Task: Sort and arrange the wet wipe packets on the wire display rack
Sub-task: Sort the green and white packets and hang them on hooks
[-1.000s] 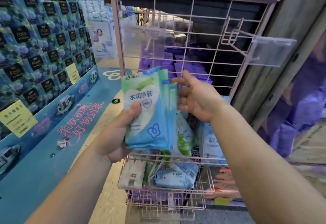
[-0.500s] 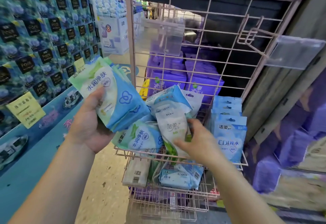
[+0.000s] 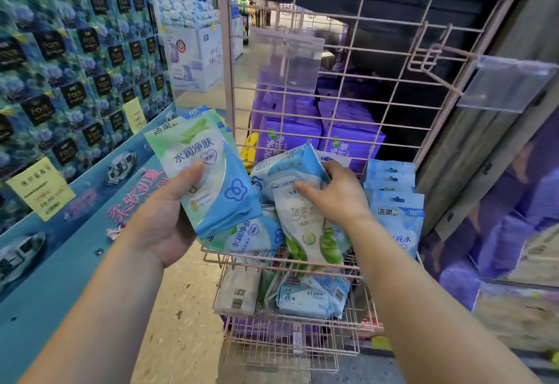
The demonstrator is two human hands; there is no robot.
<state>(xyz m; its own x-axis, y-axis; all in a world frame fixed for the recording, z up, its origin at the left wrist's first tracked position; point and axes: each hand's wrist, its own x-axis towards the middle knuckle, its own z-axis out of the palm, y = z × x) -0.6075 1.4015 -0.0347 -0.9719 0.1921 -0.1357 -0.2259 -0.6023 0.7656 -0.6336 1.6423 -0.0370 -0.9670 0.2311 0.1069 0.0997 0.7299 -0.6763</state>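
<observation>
My left hand (image 3: 169, 211) grips a stack of green-and-blue wet wipe packets (image 3: 205, 169), held up left of the pink wire rack (image 3: 341, 87). My right hand (image 3: 335, 193) reaches into the rack's upper basket (image 3: 272, 261) and pinches a white-and-green packet (image 3: 308, 232) among loose packets. A blue packet (image 3: 287, 169) lies tilted behind the fingers. A neat upright row of light-blue packets (image 3: 396, 211) fills the basket's right side. Another green-and-blue packet (image 3: 248, 237) lies below my left hand's stack.
A lower basket (image 3: 302, 317) holds more packets, some face down. Two hooks with clear price-tag holders (image 3: 508, 84) stick out of the rack grid. Purple packs (image 3: 348, 141) stand behind the grid. A blue display wall of product (image 3: 60, 81) runs along the left.
My right hand dropped from the held stack into the upper basket and took hold of a white-and-green packet. My left hand swung its stack out to the left and tilted it.
</observation>
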